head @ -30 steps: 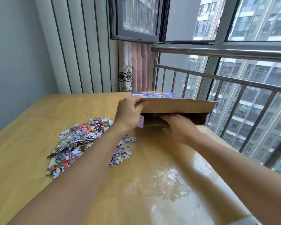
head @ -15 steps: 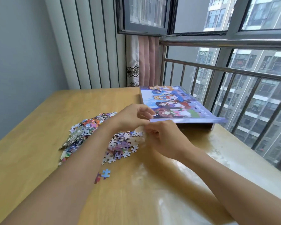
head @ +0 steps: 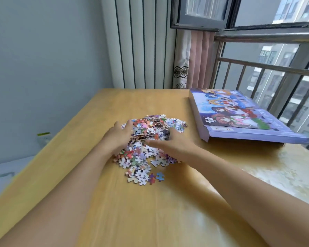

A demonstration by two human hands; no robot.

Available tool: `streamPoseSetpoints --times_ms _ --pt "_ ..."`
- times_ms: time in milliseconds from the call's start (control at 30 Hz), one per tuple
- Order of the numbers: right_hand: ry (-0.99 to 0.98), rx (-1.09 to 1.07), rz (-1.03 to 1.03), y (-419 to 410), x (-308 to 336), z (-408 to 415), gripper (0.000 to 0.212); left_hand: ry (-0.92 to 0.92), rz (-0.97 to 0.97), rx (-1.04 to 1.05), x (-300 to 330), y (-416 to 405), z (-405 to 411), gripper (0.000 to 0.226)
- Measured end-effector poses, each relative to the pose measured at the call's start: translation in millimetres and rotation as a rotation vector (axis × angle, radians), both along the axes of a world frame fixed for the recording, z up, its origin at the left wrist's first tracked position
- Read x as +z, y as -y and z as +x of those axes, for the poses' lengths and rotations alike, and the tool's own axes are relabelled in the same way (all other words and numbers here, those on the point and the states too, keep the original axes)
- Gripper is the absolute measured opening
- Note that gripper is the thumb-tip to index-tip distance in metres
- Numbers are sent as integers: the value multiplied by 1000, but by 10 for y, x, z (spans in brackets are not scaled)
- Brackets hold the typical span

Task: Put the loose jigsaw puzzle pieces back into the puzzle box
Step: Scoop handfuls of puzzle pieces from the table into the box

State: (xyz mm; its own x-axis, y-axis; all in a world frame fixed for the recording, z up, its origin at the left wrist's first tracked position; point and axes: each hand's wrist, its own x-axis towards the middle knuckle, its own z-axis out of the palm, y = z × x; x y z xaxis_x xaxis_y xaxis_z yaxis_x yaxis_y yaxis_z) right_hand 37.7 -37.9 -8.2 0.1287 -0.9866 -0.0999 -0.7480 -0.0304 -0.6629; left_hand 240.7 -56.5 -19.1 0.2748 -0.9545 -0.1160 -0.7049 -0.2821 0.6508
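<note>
A heap of colourful loose jigsaw pieces (head: 141,157) lies in the middle of the wooden table (head: 150,211). My left hand (head: 119,138) presses against the heap's left side and my right hand (head: 171,145) against its right side. Between them a mound of pieces (head: 150,130) is bunched up. A few stray pieces, one of them blue (head: 160,176), lie on my side of the heap. The purple puzzle box (head: 239,118) with a cartoon picture lies flat to the right, lid on top, apart from both hands.
The box sits near the table's right edge, beside a metal window railing (head: 268,68). A pink curtain (head: 198,59) hangs behind the far edge. A wall socket (head: 43,138) sits beyond the table's left edge.
Both hands left the box, whose lid now lies down flat, and moved left onto the pile of pieces. The pieces are now pushed together into a mound.
</note>
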Motion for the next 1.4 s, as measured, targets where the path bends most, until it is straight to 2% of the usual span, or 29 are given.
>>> streamPoseSetpoints --times_ms 67,200,333,367,467,533,667,767,933,1000,1167,1267,1400 --pt "73 33 21 21 60 88 87 -171 -80 -39 43 -37 -97 71" --pt "27 33 -111 127 196 92 105 -241 -149 -71 35 -34 -172 54" --pt "5 75 11 248 287 158 127 -486 -194 49 80 27 -53 39" --pt "7 84 39 275 304 199 126 -523 -185 57 76 32 -21 39" --pt "75 45 29 379 317 326 99 -612 -185 82 63 32 18 41" --pt "127 29 10 429 283 363 92 -674 -190 85 59 20 -1 42" --pt "185 21 -60 457 175 346 77 -701 -226 65 21 18 -43 47" --pt "208 95 -73 427 167 292 76 -768 -239 83 16 14 -67 49" --pt "114 383 52 331 211 69 109 -799 -229 77 17 5 -60 47" --pt "60 416 -1 320 182 57 116 -796 -221 73 9 3 -52 44" --pt "22 367 -312 364 53 127 94 -831 -238 7 5 -15 -61 24" --pt "35 322 -356 373 7 117 87 -801 -272 -44 11 -18 -83 17" --pt "79 289 -417 341 6 126 64 -689 -350 -63 21 -15 -116 11"
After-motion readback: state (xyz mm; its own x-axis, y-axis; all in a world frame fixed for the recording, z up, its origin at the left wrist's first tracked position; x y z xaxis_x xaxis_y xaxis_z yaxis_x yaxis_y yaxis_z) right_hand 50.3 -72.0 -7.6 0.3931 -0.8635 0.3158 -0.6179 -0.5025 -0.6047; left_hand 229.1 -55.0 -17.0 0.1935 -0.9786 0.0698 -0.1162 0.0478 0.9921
